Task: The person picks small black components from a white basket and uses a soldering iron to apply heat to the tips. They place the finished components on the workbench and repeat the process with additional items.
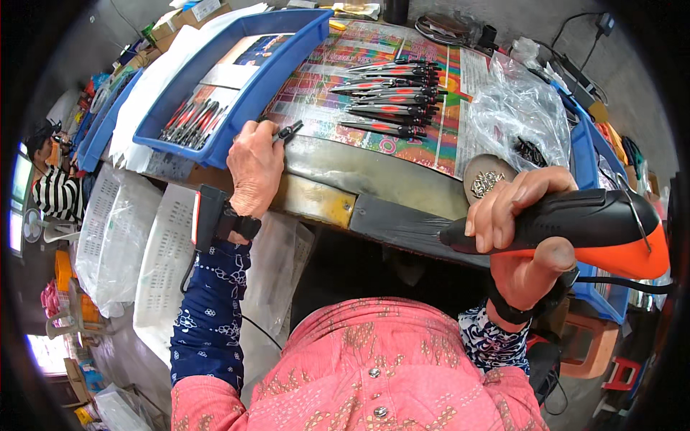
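Observation:
At the bench's near edge, my left hand (256, 164) is closed around a slim grey and black piece (290, 131). Only its end sticks out past the thumb and fingers, so its kind is hidden. My right hand (519, 215) grips a black and orange electric screwdriver (575, 219), its narrow nose toward the left over the bench edge. Just beyond that hand sits a round dish (476, 167) with small silver screws (486, 182). Farther back lies a stack of slim red, black and grey pen-shaped tools (392, 97). Similar tools (192, 123) fill the near end of a blue tray (241, 100).
Crumpled clear plastic (521, 108) with small black parts (530, 151) lies at the right. A colourful printed sheet (316, 90) covers the bench top. White crates (162, 266) stand below at the left. A cable (624, 284) runs by the screwdriver. A person in stripes (57, 192) is far left.

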The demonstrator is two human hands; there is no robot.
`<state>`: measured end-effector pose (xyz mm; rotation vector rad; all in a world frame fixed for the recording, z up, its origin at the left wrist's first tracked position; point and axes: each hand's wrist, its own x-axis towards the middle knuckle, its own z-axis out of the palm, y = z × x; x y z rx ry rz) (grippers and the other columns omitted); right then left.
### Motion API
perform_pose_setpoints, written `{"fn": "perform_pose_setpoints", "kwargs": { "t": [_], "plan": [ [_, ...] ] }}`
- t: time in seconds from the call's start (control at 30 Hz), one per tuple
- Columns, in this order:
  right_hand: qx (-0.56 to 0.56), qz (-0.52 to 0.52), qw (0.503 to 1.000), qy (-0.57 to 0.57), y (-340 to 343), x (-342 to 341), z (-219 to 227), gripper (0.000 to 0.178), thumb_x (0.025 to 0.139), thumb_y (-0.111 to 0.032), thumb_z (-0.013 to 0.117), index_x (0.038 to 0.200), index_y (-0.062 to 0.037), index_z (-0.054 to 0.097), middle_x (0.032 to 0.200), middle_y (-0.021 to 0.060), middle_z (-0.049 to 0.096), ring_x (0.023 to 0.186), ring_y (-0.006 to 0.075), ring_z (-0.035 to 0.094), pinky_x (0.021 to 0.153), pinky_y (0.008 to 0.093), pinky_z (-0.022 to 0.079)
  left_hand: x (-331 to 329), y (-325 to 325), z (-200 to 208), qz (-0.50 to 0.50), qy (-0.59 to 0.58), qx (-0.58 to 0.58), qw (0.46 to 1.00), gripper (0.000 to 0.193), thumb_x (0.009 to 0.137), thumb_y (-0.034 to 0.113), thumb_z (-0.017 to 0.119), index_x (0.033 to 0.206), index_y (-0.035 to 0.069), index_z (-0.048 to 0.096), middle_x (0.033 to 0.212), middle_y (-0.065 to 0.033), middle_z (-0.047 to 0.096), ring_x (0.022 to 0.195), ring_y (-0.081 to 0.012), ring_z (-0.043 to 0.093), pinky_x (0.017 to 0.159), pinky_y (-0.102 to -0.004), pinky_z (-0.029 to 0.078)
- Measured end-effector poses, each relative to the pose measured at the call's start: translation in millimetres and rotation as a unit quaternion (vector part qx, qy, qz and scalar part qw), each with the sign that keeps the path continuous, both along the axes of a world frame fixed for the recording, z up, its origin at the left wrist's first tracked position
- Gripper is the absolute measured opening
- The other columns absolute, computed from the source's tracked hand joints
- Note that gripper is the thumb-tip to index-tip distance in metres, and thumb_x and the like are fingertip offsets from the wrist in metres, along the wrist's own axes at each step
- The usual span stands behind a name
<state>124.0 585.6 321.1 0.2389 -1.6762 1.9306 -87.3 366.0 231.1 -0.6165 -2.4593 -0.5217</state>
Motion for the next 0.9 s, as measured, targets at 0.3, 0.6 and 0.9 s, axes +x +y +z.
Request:
{"fn": "perform_pose_setpoints", "kwargs": {
  "t": [0.3, 0.6, 0.9],
  "plan": [
    [-0.007, -0.008, 1.000, -0.002, 9, -5, -3, 0.061, 0.073, -0.056, 0.069, 0.090, -0.0041, 0.043, 0.058, 0.0018, 0.045, 0.047, 0.0135, 0.047, 0.051, 0.0280, 0.044, -2, 47, 11, -0.135, 0.032, 0.030, 0.990, 0.017, 0.071, 0.010, 0.066, 0.088, 0.009, 0.065, 0.085, -0.0093, 0.059, 0.085, -0.0312, 0.056, 0.073, -0.0403, 0.046],
    [-0.019, -0.006, 1.000, -0.001, 24, -3, -8, 0.061, 0.073, -0.055, 0.070, 0.090, -0.0035, 0.043, 0.060, 0.0023, 0.045, 0.048, 0.0136, 0.048, 0.051, 0.0283, 0.044, 12, 113, 10, -0.280, 0.008, -0.027, 0.960, 0.017, 0.073, 0.010, 0.067, 0.089, 0.007, 0.063, 0.083, -0.0085, 0.058, 0.083, -0.0296, 0.056, 0.071, -0.0385, 0.046],
    [-0.022, -0.008, 1.000, 0.002, 26, -4, -7, 0.058, 0.074, -0.051, 0.071, 0.092, -0.0029, 0.044, 0.060, 0.0028, 0.047, 0.049, 0.0138, 0.048, 0.052, 0.0281, 0.044, 12, 115, 10, -0.289, 0.008, -0.038, 0.957, 0.016, 0.071, 0.012, 0.069, 0.084, 0.006, 0.061, 0.081, -0.0091, 0.054, 0.084, -0.0296, 0.055, 0.070, -0.0389, 0.045]
  ]
}}
